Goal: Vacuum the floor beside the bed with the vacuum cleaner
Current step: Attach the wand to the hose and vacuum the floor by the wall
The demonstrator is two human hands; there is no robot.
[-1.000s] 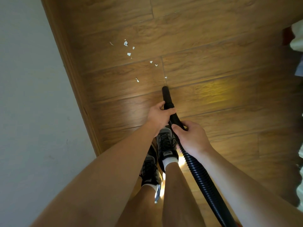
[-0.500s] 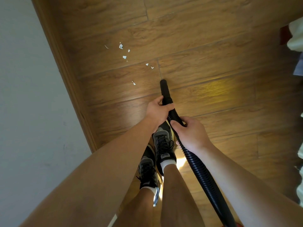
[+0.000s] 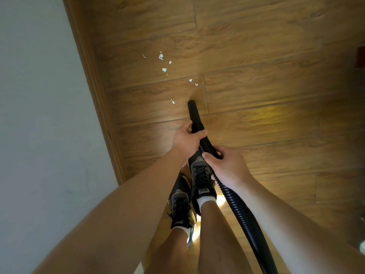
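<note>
Both hands have fingers curled snug round the hose (image 3: 237, 206): left hand (image 3: 186, 142) up by the nozzle (image 3: 192, 108), right hand (image 3: 229, 167) just behind it. Nozzle's low over the floor (image 3: 276, 56). The scraps (image 3: 161, 56) start just beside it at 10 o'clock, rest toward 11. Mid-sweep, I'd say. Next push should go forward-left, staying off the skirting (image 3: 94, 86).

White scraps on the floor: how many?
7. Four white scraps cluster farthest, two beside the plank joint, one left of the hose tip. Tinier specks may go unseen.

hose (image 3: 234, 204) nearer scraps (image 3: 161, 56), one scrap gone
</note>
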